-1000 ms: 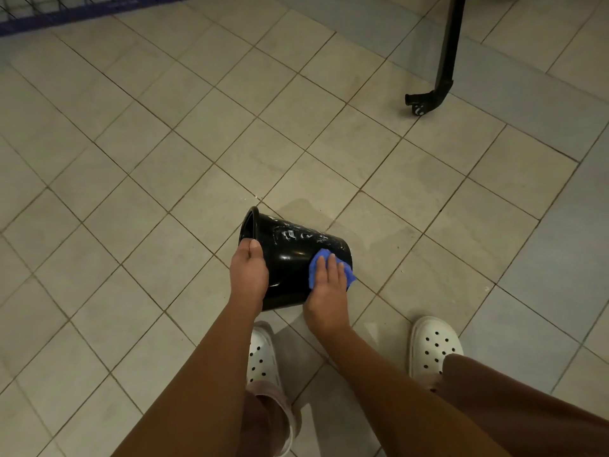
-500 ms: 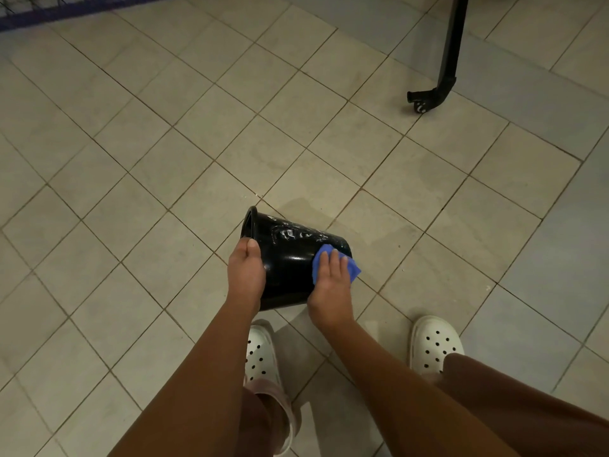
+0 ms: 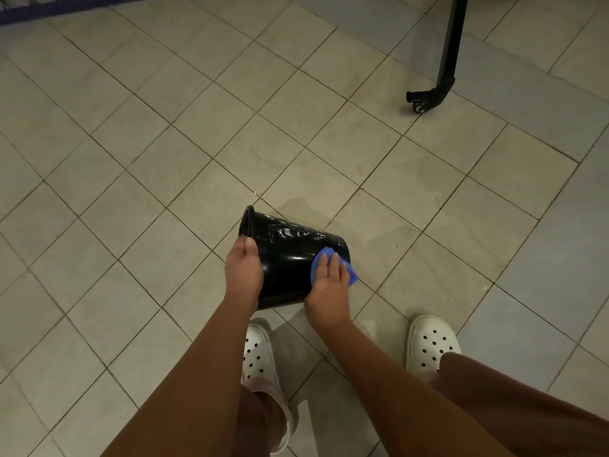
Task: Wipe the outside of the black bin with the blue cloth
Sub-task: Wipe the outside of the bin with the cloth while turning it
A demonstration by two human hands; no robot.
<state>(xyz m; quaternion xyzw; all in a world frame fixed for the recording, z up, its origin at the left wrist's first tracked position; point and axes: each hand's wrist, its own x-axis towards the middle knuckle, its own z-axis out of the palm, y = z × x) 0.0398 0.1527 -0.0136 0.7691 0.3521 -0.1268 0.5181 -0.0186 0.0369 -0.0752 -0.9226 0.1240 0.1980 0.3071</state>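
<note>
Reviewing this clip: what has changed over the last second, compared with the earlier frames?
The right hand has slid the blue cloth slightly up the black bin, near its base. Nothing was taken hold of or let go. The left hand still grips the rim, the bin is still tipped on its side, and the white streaks on its wall remain.

- The right hand [image 3: 329, 280] has been shifted slightly up the side of the glossy black plastic bin [image 3: 290, 268], and the crumpled blue cloth [image 3: 317, 267] has been carried along under its fingers.
- More white smears [image 3: 290, 233] are shown on the bin's upper side than a second ago.
</note>
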